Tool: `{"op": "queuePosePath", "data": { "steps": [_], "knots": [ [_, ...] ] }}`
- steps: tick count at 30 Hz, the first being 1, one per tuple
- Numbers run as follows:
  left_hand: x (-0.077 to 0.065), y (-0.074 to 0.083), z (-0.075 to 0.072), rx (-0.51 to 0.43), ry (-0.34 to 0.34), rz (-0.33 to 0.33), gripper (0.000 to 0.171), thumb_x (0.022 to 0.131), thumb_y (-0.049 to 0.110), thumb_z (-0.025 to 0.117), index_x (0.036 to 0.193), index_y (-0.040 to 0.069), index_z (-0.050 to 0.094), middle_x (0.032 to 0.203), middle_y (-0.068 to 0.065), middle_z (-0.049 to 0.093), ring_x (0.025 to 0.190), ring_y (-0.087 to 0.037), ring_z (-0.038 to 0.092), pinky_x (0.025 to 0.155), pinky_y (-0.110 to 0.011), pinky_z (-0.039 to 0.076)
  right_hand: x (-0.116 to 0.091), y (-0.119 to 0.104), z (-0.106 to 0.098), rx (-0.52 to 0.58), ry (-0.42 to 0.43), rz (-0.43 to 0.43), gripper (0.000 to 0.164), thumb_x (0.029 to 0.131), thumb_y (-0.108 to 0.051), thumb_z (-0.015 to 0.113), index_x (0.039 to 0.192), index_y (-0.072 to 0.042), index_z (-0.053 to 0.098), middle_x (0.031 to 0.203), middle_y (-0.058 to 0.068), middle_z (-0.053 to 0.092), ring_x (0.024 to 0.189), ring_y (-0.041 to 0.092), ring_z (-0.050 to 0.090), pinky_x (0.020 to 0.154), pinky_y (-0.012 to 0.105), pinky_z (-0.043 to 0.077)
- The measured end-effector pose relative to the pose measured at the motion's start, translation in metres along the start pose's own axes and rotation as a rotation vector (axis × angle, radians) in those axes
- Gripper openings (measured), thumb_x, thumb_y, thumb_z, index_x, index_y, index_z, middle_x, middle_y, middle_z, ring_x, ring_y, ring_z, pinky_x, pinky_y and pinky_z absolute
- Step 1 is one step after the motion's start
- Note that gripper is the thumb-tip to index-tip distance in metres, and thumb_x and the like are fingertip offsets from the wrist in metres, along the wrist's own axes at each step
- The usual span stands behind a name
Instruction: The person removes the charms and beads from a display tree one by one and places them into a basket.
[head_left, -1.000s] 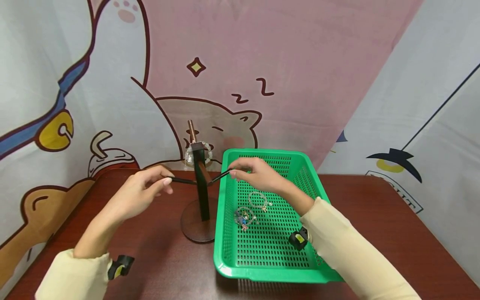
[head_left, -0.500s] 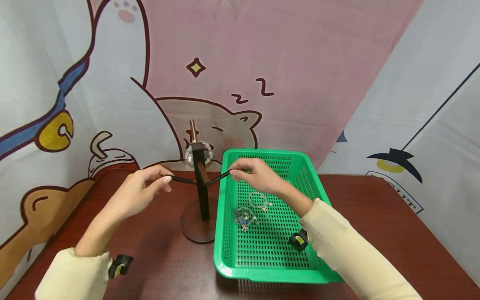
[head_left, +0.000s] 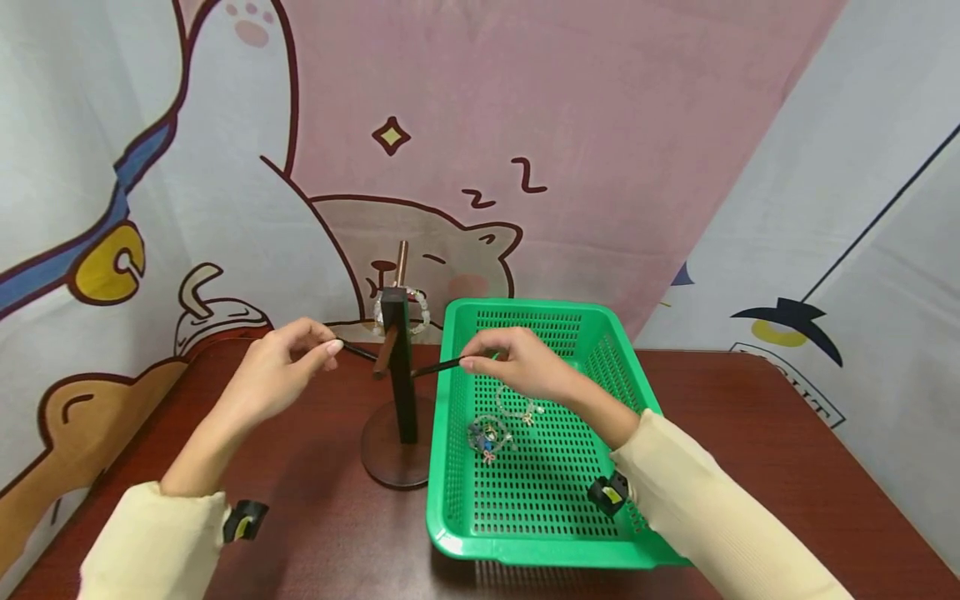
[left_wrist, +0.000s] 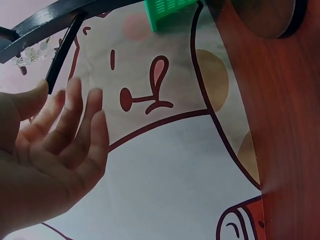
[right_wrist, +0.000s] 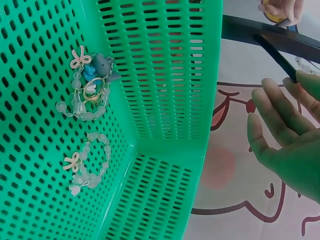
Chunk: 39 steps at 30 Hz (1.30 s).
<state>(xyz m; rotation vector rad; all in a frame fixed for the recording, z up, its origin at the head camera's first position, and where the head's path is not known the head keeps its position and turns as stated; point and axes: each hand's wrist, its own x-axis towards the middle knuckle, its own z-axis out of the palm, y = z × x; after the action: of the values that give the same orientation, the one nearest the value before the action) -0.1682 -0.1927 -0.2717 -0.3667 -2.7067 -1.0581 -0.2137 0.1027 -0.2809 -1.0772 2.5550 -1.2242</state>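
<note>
A dark display stand, its upright post (head_left: 402, 392) set on a round base (head_left: 390, 467), stands just left of the green basket (head_left: 437, 467). Thin pegs stick out from the post on several sides. My left hand (head_left: 273, 362) pinches the tip of the left peg (left_wrist: 64, 52) between thumb and finger, the other fingers loosely spread. On the opposite side my right hand (head_left: 521, 362) pinches the end of the right peg (head_left: 438, 367) above the basket's edge. A clear-beaded bracelet (head_left: 424, 310) hangs on the far peg (head_left: 402, 265), partly hidden by the post. The front peg (head_left: 386, 354) carries nothing.
Inside the basket lie a beaded bracelet with a pink bow (right_wrist: 106, 150) and a cluster of beads with blue and grey charms (right_wrist: 102, 65). The reddish-brown table (head_left: 322, 500) reaches a cartoon-printed cloth (head_left: 600, 167) behind.
The stand's pegs have turned: the front peg swung left and the far peg, with its bracelet, swung right. My right hand came slightly nearer; my left hand moved slightly away.
</note>
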Motion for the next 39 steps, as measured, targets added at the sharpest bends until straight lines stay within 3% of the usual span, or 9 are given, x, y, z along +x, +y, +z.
{"op": "queuePosePath", "data": {
  "steps": [5, 10, 14, 21, 28, 39],
  "knots": [
    [0.001, 0.000, 0.002, 0.025, 0.072, 0.002, 0.018, 0.092, 0.025, 0.057, 0.083, 0.009, 0.057, 0.072, -0.001, 0.064, 0.062, -0.016, 0.050, 0.057, -0.030, 0.037, -0.001, -0.002, 0.002, -0.004, -0.003, -0.020, 0.009, 0.090, -0.015, 0.060, 0.093, -0.010, 0.067, 0.086, 0.000, 0.065, 0.061, 0.011, 0.049, 0.056, 0.026, 0.041],
    [0.002, 0.000, 0.005, 0.006, 0.102, 0.009, 0.015, 0.092, 0.021, 0.056, 0.084, 0.008, 0.059, 0.073, -0.002, 0.064, 0.063, -0.017, 0.052, 0.056, -0.029, 0.038, -0.003, -0.003, 0.004, -0.010, 0.005, -0.025, 0.009, 0.089, -0.014, 0.061, 0.092, -0.010, 0.068, 0.087, 0.002, 0.066, 0.063, 0.010, 0.050, 0.057, 0.025, 0.042],
    [0.002, 0.001, 0.006, -0.023, 0.084, 0.020, 0.010, 0.092, 0.013, 0.056, 0.090, 0.007, 0.062, 0.077, -0.004, 0.065, 0.068, -0.018, 0.056, 0.058, -0.030, 0.042, -0.005, -0.004, 0.005, 0.004, 0.003, -0.031, 0.008, 0.089, -0.014, 0.061, 0.091, -0.010, 0.068, 0.086, 0.000, 0.065, 0.062, 0.011, 0.050, 0.057, 0.026, 0.043],
    [0.000, 0.006, 0.002, -0.051, 0.044, 0.044, 0.013, 0.092, 0.013, 0.055, 0.098, 0.006, 0.064, 0.084, -0.005, 0.067, 0.074, -0.017, 0.059, 0.061, -0.027, 0.044, -0.006, -0.006, 0.007, -0.015, -0.006, -0.060, 0.009, 0.089, -0.015, 0.061, 0.092, -0.010, 0.067, 0.090, 0.001, 0.065, 0.082, 0.011, 0.055, 0.074, 0.031, 0.047],
    [-0.015, 0.021, -0.012, -0.064, 0.097, 0.057, 0.023, 0.094, 0.030, 0.052, 0.098, 0.012, 0.065, 0.084, 0.000, 0.066, 0.074, -0.009, 0.059, 0.059, -0.024, 0.042, -0.007, -0.005, 0.008, -0.026, -0.005, -0.063, 0.008, 0.089, -0.015, 0.061, 0.092, -0.011, 0.067, 0.088, -0.004, 0.064, 0.082, 0.010, 0.056, 0.075, 0.031, 0.047],
    [-0.040, 0.053, -0.015, -0.065, 0.106, 0.145, 0.009, 0.085, 0.026, 0.066, 0.089, 0.018, 0.064, 0.078, 0.009, 0.064, 0.063, -0.009, 0.057, 0.056, -0.024, 0.041, -0.007, -0.006, 0.008, -0.005, -0.009, -0.067, 0.009, 0.089, -0.014, 0.061, 0.093, -0.009, 0.067, 0.089, 0.000, 0.065, 0.081, 0.011, 0.056, 0.074, 0.030, 0.047]
  ]
}}
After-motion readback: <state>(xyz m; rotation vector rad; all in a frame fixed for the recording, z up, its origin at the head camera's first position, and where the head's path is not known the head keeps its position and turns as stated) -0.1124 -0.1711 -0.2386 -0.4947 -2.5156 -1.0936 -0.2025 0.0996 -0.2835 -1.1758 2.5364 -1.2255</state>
